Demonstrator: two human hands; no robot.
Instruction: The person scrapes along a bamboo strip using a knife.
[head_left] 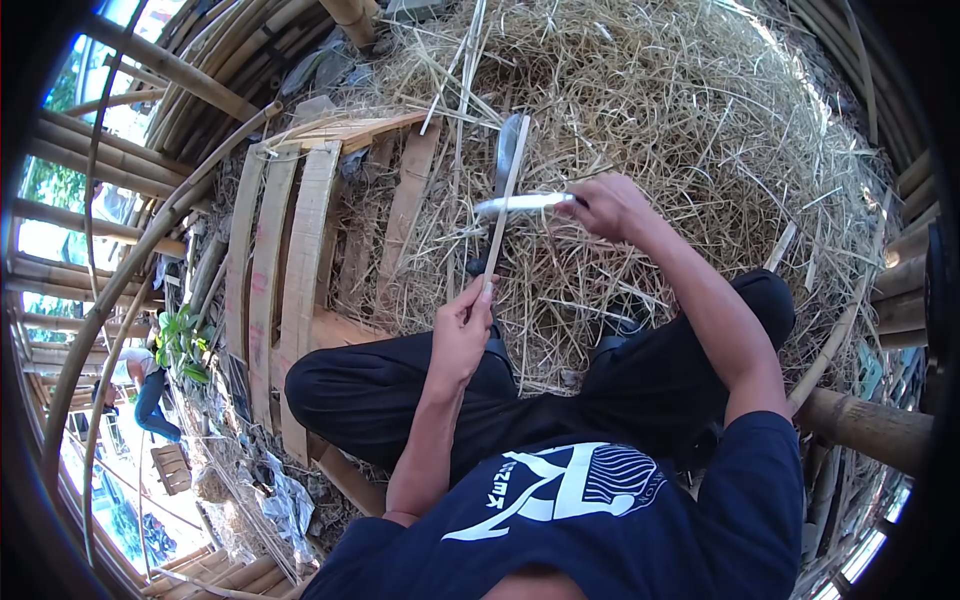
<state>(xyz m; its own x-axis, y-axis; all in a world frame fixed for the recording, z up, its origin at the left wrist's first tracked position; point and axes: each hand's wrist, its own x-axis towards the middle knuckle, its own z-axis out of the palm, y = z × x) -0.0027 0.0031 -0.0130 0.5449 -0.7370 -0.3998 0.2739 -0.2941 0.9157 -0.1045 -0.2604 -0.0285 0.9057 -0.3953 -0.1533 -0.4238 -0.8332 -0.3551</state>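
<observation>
My left hand (pixel 462 335) is closed around the lower end of a thin bamboo strip (pixel 516 165), which points away from me. In my right hand (pixel 612 210) is the dark handle of a knife (pixel 525 203). Its bright blade points left and lies across the strip, around the middle of its length. Beneath the strip is a second blade (pixel 506 150), with a dark handle-like piece (pixel 478 268) close to my left hand. The exact contact between knife edge and strip cannot be made out.
Shavings (pixel 640 90) cover the ground ahead and to the right. A wooden slatted pallet (pixel 270 270) lies on the left. Long loose strips (pixel 470 60) rest beyond the blades. Bamboo poles (pixel 860 430) surround the place. Another person (pixel 150 395) is far left.
</observation>
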